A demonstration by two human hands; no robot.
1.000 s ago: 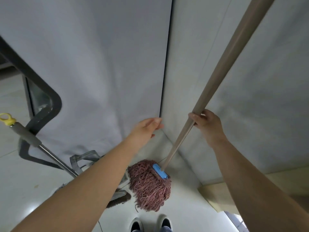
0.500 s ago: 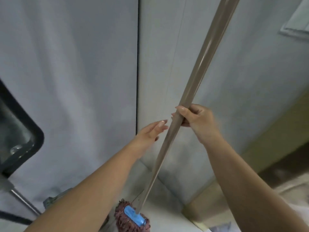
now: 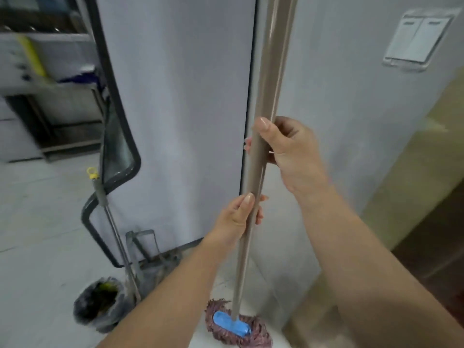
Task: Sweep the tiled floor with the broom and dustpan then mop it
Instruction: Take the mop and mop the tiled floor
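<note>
Right hand: my right hand wraps the mop handle high up, thumb across the front, fingers curled behind
Left hand: my left hand grips the same pole lower down — thumb lying up along it
Mop: held close to upright; its reddish mop head with the blue clamp rests on the pale tiled floor near the wall corner
Broom and dustpan: the broom leans against the grey panel, the dustpan just beside it — a lined bin stands near them
Wall: a light switch at upper right
</note>
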